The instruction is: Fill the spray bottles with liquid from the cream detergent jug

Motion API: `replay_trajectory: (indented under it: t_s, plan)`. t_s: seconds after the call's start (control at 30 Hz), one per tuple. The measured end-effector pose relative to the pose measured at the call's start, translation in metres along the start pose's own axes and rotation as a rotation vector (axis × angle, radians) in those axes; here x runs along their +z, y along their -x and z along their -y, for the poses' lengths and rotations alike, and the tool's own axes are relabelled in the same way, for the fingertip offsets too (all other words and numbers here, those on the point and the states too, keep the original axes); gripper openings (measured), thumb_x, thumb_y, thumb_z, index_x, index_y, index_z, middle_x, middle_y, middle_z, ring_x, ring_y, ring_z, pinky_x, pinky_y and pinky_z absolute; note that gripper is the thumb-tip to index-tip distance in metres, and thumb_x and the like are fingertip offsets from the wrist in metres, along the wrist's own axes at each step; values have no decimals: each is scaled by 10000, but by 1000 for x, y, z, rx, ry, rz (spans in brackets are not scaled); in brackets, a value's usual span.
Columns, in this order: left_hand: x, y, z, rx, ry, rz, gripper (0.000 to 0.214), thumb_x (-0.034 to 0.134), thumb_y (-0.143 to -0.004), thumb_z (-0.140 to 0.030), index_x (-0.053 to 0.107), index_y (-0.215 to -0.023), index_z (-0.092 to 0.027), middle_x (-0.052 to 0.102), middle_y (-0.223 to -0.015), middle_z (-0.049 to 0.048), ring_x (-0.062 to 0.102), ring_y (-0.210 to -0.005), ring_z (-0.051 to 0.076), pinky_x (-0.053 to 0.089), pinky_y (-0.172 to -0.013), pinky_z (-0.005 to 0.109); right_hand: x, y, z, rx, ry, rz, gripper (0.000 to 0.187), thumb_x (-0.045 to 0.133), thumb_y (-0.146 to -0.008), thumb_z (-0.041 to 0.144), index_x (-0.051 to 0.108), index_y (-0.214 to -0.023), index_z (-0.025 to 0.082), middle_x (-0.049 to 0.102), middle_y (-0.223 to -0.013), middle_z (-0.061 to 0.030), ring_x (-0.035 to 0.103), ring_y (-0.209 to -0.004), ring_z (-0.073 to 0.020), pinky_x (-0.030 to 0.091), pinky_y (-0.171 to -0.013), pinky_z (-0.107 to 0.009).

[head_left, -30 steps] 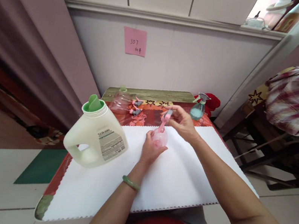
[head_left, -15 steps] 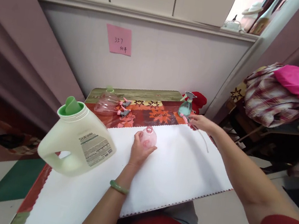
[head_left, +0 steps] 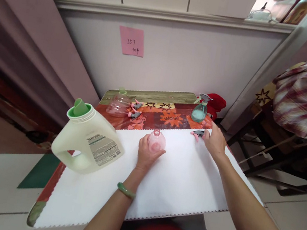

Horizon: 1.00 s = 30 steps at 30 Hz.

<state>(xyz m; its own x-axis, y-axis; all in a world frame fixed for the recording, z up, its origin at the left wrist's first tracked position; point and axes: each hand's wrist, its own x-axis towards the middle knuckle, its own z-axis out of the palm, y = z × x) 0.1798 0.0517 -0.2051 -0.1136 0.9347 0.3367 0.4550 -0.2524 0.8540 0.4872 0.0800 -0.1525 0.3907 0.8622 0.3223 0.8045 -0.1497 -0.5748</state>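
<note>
My left hand [head_left: 146, 155] is wrapped round a small round clear-pink bottle [head_left: 158, 143], which stands upright with its neck uncovered on the white sheet [head_left: 179, 174]. Toward the sheet's far right edge, a grey and pink trigger spray head [head_left: 197, 133] rests low at the surface. The fingers of my right hand [head_left: 215, 143] close on its pink collar end; its tube is hidden. Just behind stands a teal spray bottle [head_left: 199, 113] with its sprayer on. Left of my left hand is a big cream jug [head_left: 87, 139] with a green spout [head_left: 80, 107].
Clear pink bottles [head_left: 117, 105] lie at the table's back left, beside two more spray heads [head_left: 135, 111]. A red cloth item [head_left: 217, 102] sits behind the teal bottle. A wall [head_left: 174, 59] bounds the table's back, and piled clothes [head_left: 300, 96] are at right.
My right hand has lowered the spray head from the air to the sheet's far right. My left hand stays on the pink bottle. The camera view has shifted slightly.
</note>
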Motion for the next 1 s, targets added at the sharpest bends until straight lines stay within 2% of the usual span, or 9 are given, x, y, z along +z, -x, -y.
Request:
replay_trajectory:
  t_s: [0.07,0.13,0.27,0.4,0.6,0.83,0.93,1.0]
  plan:
    - [2,-3,-2,2,-15,-21,862,901,-579,-421,460,-1297,-235,554,-1252,123,534,-1208,341,430,-1042,508,3,13,17,-45,-168,-161,525,479,-937,367,486,-1427,180,646,-1329,-184,624,-1201,-319,488,-985,-466]
    - [6,-11,-5,20,-23,-30,869,898,-587,-421,451,-1308,-232,560,-1269,126,540,-1211,331,429,-1051,490,10,26,34,-68,-345,-213,478,463,-955,388,510,-1392,199,679,-1279,-153,672,-1131,-281,529,-955,-444]
    - [22,-36,-10,49,-44,-53,898,901,-587,-395,419,-1333,-262,547,-1321,110,510,-1271,326,383,-1107,510,30,49,60,-116,-562,-183,374,514,-943,400,613,-1242,197,728,-1177,-133,707,-1072,-265,549,-969,-459]
    - [38,-51,-4,33,-61,-64,889,902,-589,-329,422,-1333,-239,543,-1324,137,500,-1297,336,378,-1113,525,43,64,70,-129,-662,-134,340,548,-939,380,633,-1209,192,746,-1128,-135,718,-1056,-262,554,-977,-465]
    - [49,-48,6,31,-75,-67,948,905,-595,-338,376,-1375,-232,523,-1354,143,489,-1314,332,373,-1112,530,46,77,72,-45,-742,-67,342,571,-931,402,634,-1198,199,746,-1112,-132,714,-1066,-272,547,-986,-490]
    - [59,-48,0,27,-108,-70,976,886,-631,-416,341,-1411,-203,504,-1363,187,469,-1339,368,362,-1112,552,43,85,97,-5,-925,-105,333,564,-944,386,611,-1225,211,732,-1080,-110,700,-1034,-243,540,-983,-450]
    - [60,-48,-1,19,-118,-59,1078,892,-619,-432,271,-1461,-170,466,-1408,234,445,-1363,396,348,-1118,584,46,81,110,45,-1000,-92,336,565,-938,403,616,-1203,203,731,-1054,-107,701,-998,-235,545,-957,-440]
    - [54,-44,-2,25,-124,-45,1196,914,-575,-448,208,-1496,-156,415,-1457,261,406,-1396,423,340,-1123,608,47,77,122,74,-1056,-97,335,562,-938,419,619,-1182,197,730,-1035,-100,705,-956,-221,557,-914,-423]
